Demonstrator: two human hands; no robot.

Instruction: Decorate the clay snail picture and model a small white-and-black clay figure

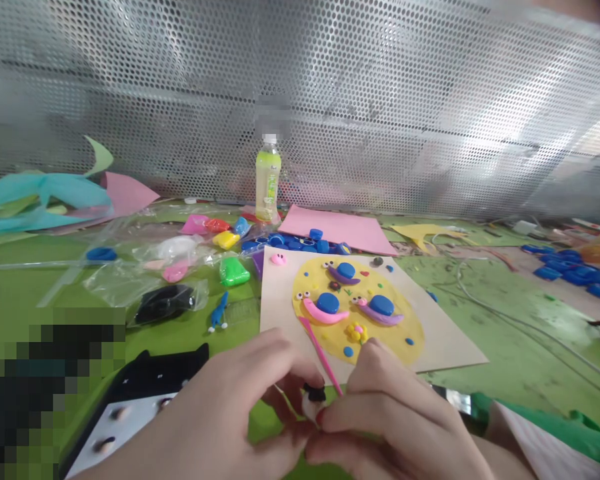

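Note:
Close in front of me, my left hand (253,393) and my right hand (395,420) meet around a small black-and-white clay piece (314,401). Fingers of both hands pinch it, so its underside is hidden. A pink modelling stick (321,350) slants down from the decorated sheet to my right fingers; whether they grip it, I cannot tell. Just beyond lies a cream sheet (455,350) with a yellow round area (380,348). Snails with blue bottle-cap shells (327,303) and a yellow clay flower (357,332) sit on it.
Bagged clay, including green (235,271) and black (164,302), lies to the left. A phone (155,373) is beside my left hand. Behind stand a drink bottle (268,183) and pink paper (340,227). Blue caps (575,270) and a cable (500,317) are right.

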